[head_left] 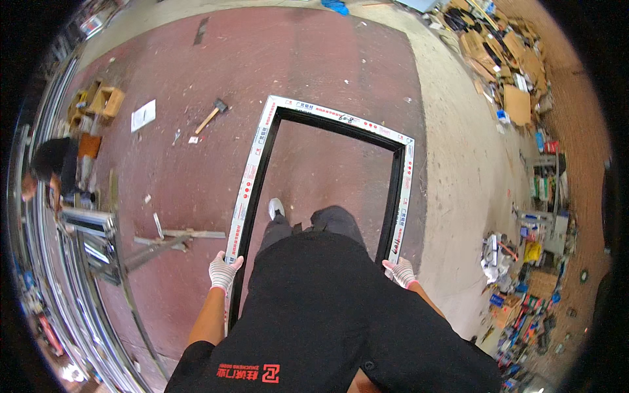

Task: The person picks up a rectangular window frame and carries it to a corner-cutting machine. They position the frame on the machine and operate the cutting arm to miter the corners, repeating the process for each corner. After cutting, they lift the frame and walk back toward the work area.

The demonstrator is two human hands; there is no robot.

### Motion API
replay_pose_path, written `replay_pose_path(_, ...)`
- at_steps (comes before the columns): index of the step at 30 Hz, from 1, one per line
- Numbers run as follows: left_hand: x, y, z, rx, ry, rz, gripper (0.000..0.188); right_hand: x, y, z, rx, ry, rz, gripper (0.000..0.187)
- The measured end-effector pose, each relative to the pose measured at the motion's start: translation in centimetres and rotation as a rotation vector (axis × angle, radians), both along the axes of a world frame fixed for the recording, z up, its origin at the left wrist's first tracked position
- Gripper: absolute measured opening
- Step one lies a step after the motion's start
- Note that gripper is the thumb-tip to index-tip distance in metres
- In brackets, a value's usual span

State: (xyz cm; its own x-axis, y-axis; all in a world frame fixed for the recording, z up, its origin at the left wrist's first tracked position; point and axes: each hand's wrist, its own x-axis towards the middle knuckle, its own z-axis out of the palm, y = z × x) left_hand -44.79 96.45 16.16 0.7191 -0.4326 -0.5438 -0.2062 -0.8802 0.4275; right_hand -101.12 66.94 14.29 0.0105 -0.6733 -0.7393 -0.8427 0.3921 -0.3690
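Note:
A rectangular window frame (242,203), black inside with white printed protective film on its face, surrounds my body at about waist height. My left hand (223,270), in a striped glove, grips its left side bar. On the opposite bar, my right hand (400,271) in a matching glove has its thumb over the inner edge; its other fingers are partly hidden. The far end of the frame is tilted a little, its left corner farther off than its right. Through the opening my legs and one light shoe (276,209) show. My torso covers the near end.
A hammer (211,116) and a white paper sheet (143,116) lie on the reddish floor. Metal profiles (72,281) are stacked at left, where another person (56,160) bends. Metal strips (183,234) lie nearby. Cardboard (517,105) and cluttered tools (524,295) line the right.

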Motion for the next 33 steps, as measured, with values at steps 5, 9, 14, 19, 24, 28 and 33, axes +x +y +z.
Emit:
replay_pose_path(5, 7.2, -9.8, 1.0, -0.149, 0.070, 0.014, 0.051, 5.7, -3.7, 3.8, 0.078, -0.061, -0.243, 0.048)
replay_pose_path(9, 11.3, -16.6, -0.3, -0.114, -0.042, -0.141, 0.056, 7.8, -7.1, 1.4, 0.090, 0.028, -0.208, 0.052)
replay_pose_path(14, 15.6, -28.0, -1.2, -0.015, 0.033, -0.226, 0.053, 8.0, -15.3, -3.9, 0.113, -0.008, -0.322, 0.061)
replay_pose_path(19, 17.2, -44.7, 1.4, -0.023, -0.023, -0.354, 0.042, 9.5, -28.0, -2.7, 0.166, -0.086, -0.371, 0.056)
replay_pose_path(24, 16.2, -59.4, 5.7, -0.152, 0.241, -0.280, 0.050, 10.0, -41.2, 2.1, 0.181, -0.205, -0.507, 0.052)
replay_pose_path(28, 15.7, -71.2, 5.3, -0.096, 0.180, -0.267, 0.044, 9.6, -51.4, 2.5, 0.118, -0.224, -0.553, 0.053)
replay_pose_path(33, 15.6, -86.5, 2.7, -0.174, 0.144, -0.303, 0.044, 9.4, -63.2, 0.3, 0.079, -0.165, -0.609, 0.050)
